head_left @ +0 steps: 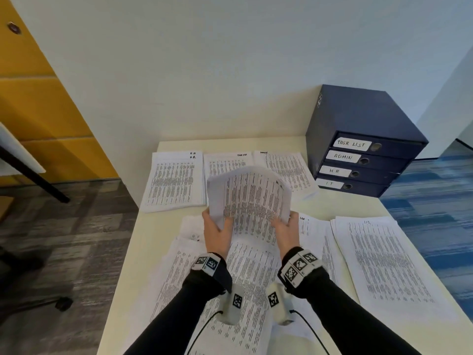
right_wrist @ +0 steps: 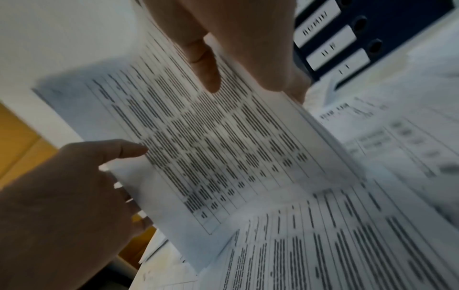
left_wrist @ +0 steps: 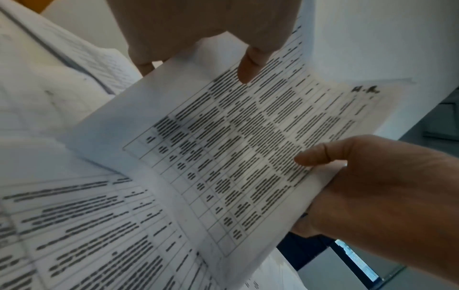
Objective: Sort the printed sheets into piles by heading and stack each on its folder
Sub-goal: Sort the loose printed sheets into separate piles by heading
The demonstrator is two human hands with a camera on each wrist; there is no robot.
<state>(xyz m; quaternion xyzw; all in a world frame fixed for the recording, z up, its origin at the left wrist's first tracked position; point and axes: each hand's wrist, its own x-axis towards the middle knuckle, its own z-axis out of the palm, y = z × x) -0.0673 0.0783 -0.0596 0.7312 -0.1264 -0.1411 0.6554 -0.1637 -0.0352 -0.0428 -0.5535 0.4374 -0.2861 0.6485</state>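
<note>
I hold a curved bundle of printed sheets [head_left: 250, 193] above the table with both hands. My left hand [head_left: 217, 225] grips its lower left edge, thumb on the printed face. My right hand [head_left: 282, 224] grips the lower right edge the same way. In the left wrist view the top sheet [left_wrist: 236, 147] shows a handwritten heading that looks like "H.R." [left_wrist: 365, 90]. The right wrist view shows the same bundle [right_wrist: 211, 137], blurred. Beyond it lie three sorted piles: HR [head_left: 174, 180], task list [head_left: 225, 162] and admin [head_left: 289, 170]. Loose sheets [head_left: 243, 278] spread under my wrists.
A dark blue box of folders [head_left: 363, 147] labelled TASK LIST, ADMIN, HR and IT stands at the table's back right. Another pile of sheets [head_left: 384, 265] lies at the right. The cream table [head_left: 143, 231] ends at the left, with floor and a yellow wall panel [head_left: 38, 98] beyond.
</note>
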